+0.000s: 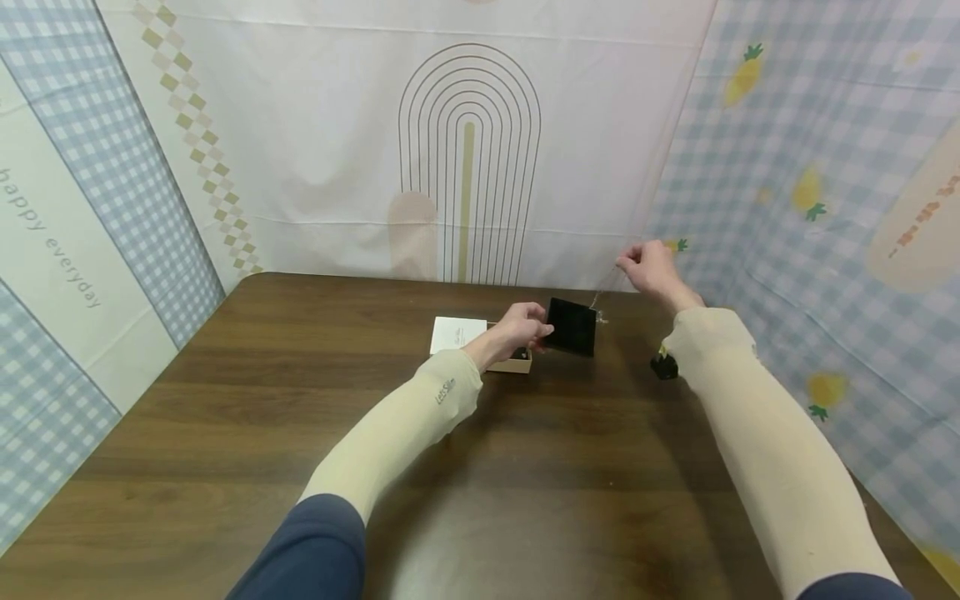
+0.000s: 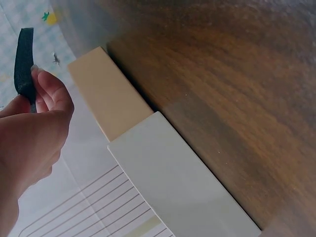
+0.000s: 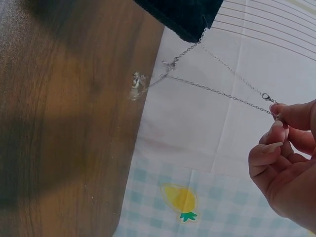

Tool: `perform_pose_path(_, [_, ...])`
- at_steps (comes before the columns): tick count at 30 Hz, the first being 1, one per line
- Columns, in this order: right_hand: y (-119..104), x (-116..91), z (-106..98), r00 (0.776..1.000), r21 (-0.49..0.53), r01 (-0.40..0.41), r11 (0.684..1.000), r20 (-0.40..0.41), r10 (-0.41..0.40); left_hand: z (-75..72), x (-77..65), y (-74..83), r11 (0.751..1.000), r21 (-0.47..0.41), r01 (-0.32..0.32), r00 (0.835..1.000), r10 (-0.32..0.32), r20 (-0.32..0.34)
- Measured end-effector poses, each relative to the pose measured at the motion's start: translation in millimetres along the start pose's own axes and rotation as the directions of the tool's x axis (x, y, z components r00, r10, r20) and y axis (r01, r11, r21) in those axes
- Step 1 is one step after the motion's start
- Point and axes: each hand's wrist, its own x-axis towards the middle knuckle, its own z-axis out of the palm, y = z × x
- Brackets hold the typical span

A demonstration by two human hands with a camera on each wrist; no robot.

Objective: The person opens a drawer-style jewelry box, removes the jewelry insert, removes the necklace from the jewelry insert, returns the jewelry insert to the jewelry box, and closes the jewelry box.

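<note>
My left hand (image 1: pixel 522 327) pinches a flat black velvety jewelry pad (image 1: pixel 572 327) between thumb and fingers, raised above the table; in the left wrist view the pad (image 2: pixel 23 57) appears edge-on. To its right and higher up, my right hand (image 1: pixel 649 265) pinches a fine silver chain necklace (image 3: pixel 212 90) near its lobster clasp (image 3: pixel 266 97). The chain runs from these fingers down to the corner of the pad (image 3: pixel 187 17). A small charm (image 3: pixel 170 64) and a blurred shiny pendant (image 3: pixel 137 83) dangle from it beside the pad.
Below my left hand lies a box with a white cover (image 1: pixel 457 332) and a tan lower part (image 2: pixel 111 94) sticking out of it. A small black object (image 1: pixel 663 365) with a yellow bit sits under my right forearm. Printed cloth (image 1: pixel 330 150) hangs behind the wooden table (image 1: pixel 225 433).
</note>
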Motion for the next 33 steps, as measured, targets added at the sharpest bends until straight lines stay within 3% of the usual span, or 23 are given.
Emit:
perform_pose_path(10, [-4,1,-6,0.998,-0.013,0.015,1.0,-0.054,-0.016,-1.7,0.0,0.5,1.0,0.017,0.006,1.0,-0.006,-0.006])
perform_pose_path(26, [-9,7,-21,0.998,-0.02,-0.012,1.0,-0.056,0.011,-3.3,-1.9,-0.7,1.0,0.014,0.016,1.0,-0.016,-0.005])
perform_pose_path(33, [-11,12,-28,0.995,-0.032,0.018,0.999,-0.096,-0.021,-5.7,-2.3,1.4,1.0,0.012,0.011,1.0,-0.011,-0.012])
